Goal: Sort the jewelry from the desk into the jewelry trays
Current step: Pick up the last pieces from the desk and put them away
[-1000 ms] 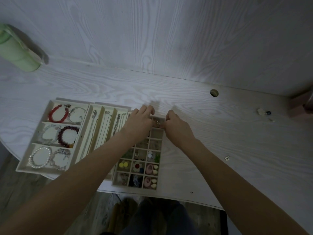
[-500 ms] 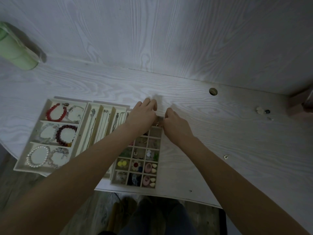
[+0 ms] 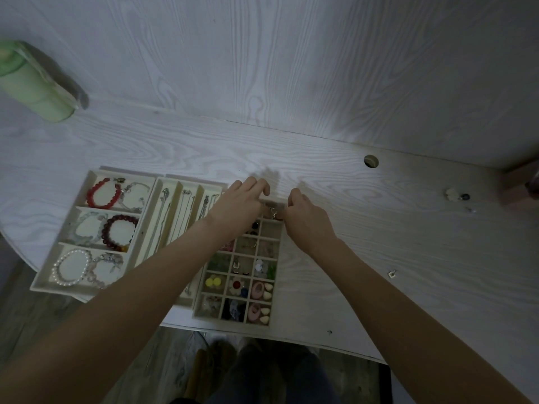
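hovering over far end of grid tray [image 3: 278, 282]: left hand [image 3: 237, 207] and right hand [image 3: 304, 218], fingers curled; silver earrings [image 3: 273, 212] between them, grasp unclear.

Bare bench [image 3: 393, 243] lies right of the compartment tray [image 3: 275, 287], broken by a small charm [image 3: 391, 274]; bracelet tray [image 3: 73, 228] and green bottle [image 3: 32, 86] crowd the left.

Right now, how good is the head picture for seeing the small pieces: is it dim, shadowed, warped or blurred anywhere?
Head view: dim and flat, no glare; the hands cast soft shadows on the desk behind them; the wide lens bows the desk edge; the green bottle at the corner is smeared; the silver earrings between the left hand and right hand are tiny and unclear; the loose pieces far right are barely readable.
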The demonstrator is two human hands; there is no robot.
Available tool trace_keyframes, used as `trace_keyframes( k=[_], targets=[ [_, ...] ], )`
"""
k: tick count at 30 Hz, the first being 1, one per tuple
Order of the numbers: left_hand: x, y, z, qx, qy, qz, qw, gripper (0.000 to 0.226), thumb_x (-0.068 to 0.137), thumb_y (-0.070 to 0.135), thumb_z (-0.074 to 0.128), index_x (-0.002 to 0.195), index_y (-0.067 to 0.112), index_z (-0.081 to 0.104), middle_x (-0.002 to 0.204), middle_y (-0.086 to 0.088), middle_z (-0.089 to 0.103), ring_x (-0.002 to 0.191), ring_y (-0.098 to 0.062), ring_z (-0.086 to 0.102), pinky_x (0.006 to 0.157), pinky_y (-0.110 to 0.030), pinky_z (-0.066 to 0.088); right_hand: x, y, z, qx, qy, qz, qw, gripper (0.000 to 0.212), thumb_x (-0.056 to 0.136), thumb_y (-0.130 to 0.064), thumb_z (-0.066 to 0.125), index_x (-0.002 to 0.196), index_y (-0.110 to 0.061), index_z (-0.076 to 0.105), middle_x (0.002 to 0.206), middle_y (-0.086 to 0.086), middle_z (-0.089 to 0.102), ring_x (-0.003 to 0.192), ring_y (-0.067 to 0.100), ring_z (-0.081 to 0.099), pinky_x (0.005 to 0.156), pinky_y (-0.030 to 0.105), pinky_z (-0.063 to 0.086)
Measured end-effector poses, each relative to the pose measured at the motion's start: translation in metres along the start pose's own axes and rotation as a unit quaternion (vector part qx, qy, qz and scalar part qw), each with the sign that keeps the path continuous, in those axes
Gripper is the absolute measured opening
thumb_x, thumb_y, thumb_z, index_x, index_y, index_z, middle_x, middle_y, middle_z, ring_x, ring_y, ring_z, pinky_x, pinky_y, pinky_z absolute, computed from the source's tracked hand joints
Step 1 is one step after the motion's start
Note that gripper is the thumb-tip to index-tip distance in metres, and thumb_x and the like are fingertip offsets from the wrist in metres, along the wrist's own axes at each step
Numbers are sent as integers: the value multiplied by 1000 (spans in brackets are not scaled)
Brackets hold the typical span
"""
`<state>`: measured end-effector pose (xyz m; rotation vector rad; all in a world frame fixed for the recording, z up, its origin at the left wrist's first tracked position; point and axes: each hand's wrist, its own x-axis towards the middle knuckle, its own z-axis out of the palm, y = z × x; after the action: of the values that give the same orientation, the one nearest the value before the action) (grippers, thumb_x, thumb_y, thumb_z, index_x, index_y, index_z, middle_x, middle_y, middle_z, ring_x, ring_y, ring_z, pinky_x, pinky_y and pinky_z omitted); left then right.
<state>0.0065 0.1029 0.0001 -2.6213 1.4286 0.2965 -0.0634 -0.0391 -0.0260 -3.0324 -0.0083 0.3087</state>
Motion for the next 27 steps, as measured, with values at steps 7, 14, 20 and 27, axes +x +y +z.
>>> trace_keyframes(
  k=[7, 14, 20, 27],
  targets=[
    [6, 0, 1, 25, -4, 31, 999, 35, 86, 7, 48, 112, 19, 67, 141, -2, 30, 126, -20, 30, 98, -31, 27, 0, -3, -8, -12, -29, 16, 999, 22, 94, -6, 45, 111, -11, 58, 112, 11, 40, 82, 19, 29, 47, 25, 14],
    [8, -2, -9, 123, 5, 106, 987, 26, 88, 15, 50, 107, 19, 67, 143, -1, 34, 124, -20, 36, 96, -31, 33, 1, -4, -7, -11, -32, 18, 999, 23, 93, -8, 50, 113, -12, 60, 113, 10, 40, 82, 17, 25, 53, 27, 21],
    [5, -5, -7, 120, -10, 85, 989, 30, 92, 14, 45, 115, 17, 63, 146, -4, 27, 126, -22, 31, 99, -33, 29, -2, -7, -14, 14, -44, 23, 999, 19, 93, -4, 49, 110, -6, 58, 112, 12, 40, 85, 21, 32, 57, 28, 28],
    [-11, -6, -6, 4, 15, -24, 1000, 34, 80, 4, 55, 108, 18, 69, 143, -3, 29, 127, -20, 29, 98, -31, 28, -4, -6, -12, 20, -59, 37, 997, 17, 93, -5, 51, 108, -3, 59, 111, 11, 40, 95, 26, 42, 61, 31, 32]
  ],
)
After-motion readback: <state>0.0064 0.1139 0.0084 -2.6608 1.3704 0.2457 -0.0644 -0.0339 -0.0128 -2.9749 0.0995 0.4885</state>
